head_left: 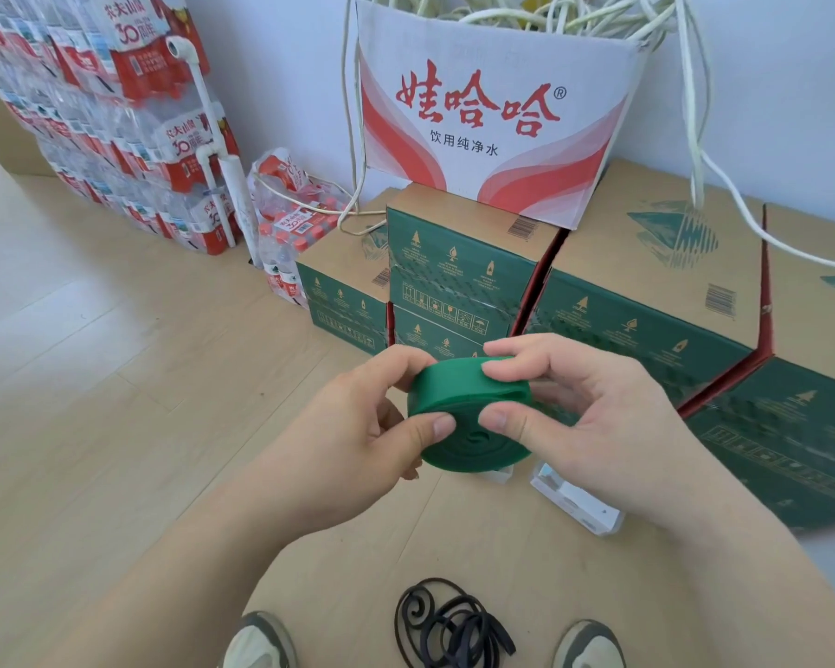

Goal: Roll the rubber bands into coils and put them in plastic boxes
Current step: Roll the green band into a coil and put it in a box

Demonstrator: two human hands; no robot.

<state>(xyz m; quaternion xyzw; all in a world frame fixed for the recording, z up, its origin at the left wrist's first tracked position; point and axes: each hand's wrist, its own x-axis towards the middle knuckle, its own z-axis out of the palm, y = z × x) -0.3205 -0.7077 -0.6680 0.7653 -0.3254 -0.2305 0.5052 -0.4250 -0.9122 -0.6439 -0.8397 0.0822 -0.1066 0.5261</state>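
A wide green rubber band is wound into a tight flat coil and held in the air in front of me. My left hand grips its left side, thumb on the coil's face. My right hand holds the right side, thumb on the face and fingers over the top edge. A clear plastic box lies on the floor just below my right hand; another clear piece peeks out under the coil. A black rubber band lies loosely tangled on the floor between my shoes.
Green and brown cartons are stacked ahead and to the right. A white and red carton full of pale cords sits on top. Packs of water bottles stand at the back left. The wooden floor stretches to the left.
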